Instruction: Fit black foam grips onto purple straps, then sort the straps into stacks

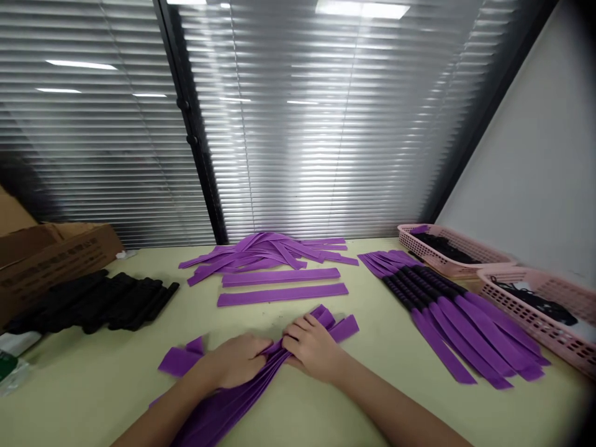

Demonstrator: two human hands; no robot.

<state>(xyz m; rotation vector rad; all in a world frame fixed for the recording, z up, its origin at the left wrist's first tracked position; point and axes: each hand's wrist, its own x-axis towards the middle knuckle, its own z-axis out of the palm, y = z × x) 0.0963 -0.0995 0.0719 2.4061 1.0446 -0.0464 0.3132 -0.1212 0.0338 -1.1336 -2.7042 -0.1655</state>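
A bundle of purple fabric strips [246,397] is gathered between my two hands at the front middle of the table. My left hand [239,361] closes around the gathered strips, thumb and fingers pinching them. Close beside it, my right hand [310,349] wraps its fingers over the same bundle. Strip ends poke out past the right hand toward the upper right, and others show left of the left wrist. The longer ends hang down toward the bottom edge. Just beyond my hands, two flat purple strips [282,294] lie side by side, with a loose pile of purple strips [261,251] behind them.
Finished-looking purple bundles with black-wrapped middles [423,292] lie at the right. Two pink baskets [493,267] holding black items stand behind them. At left are black rolled pieces [125,301] and a cardboard box [60,257]. A window with blinds [302,155] borders the table's back.
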